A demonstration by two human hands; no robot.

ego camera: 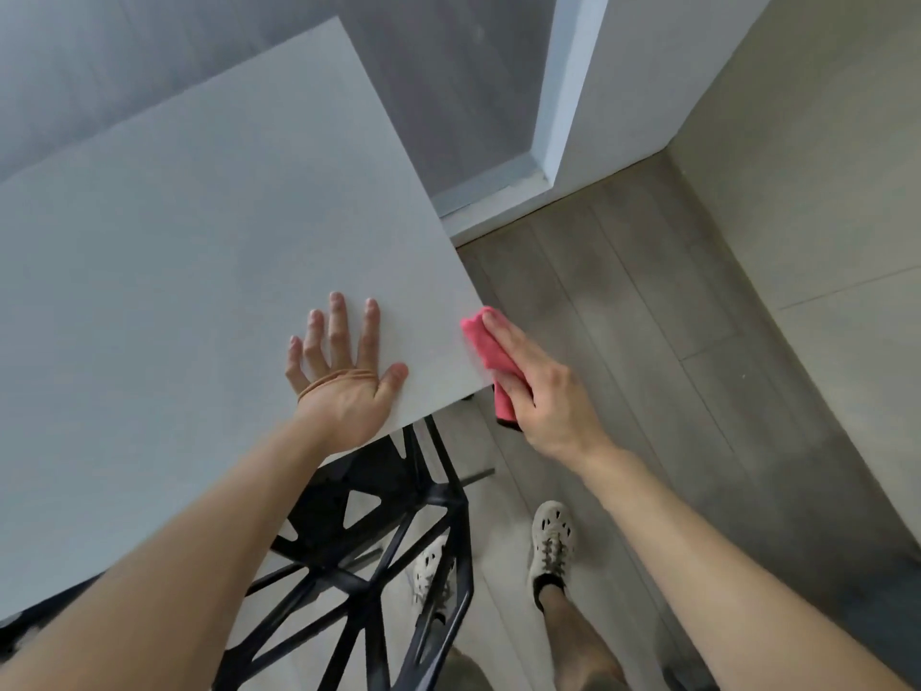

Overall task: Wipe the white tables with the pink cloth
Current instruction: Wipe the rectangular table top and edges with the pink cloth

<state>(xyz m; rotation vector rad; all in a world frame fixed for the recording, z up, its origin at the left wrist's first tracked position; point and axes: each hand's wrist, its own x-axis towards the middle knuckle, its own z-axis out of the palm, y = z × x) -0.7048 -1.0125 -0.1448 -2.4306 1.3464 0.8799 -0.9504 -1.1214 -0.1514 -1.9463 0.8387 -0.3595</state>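
Judging from a single head view, progress on the job cannot be fixed with confidence. The pink cloth (486, 349) sits at the right edge of the white table (174, 241), close to its near right corner, folded over the rim so that part lies against the edge and part hangs below it. The right hand (543, 396) grasps the cloth, fingers laid along it and curled round its lower end. The left hand (344, 376) is released and flat on the tabletop just inside the same corner, fingers spread, holding nothing and apparently bracing. The top shows no streaks, damp patches or crumbs, so wiped and unwiped areas cannot be told apart. With the cloth on the rim rather than the top, the step in hand appears to be edge cleaning, which suggests this table is well advanced, though that is inference only. Only one table is in view, so any others remain unaccounted for. A black chair (374, 541) stands tucked under the near edge, and the grey floor (648, 291) lies beyond the right edge.
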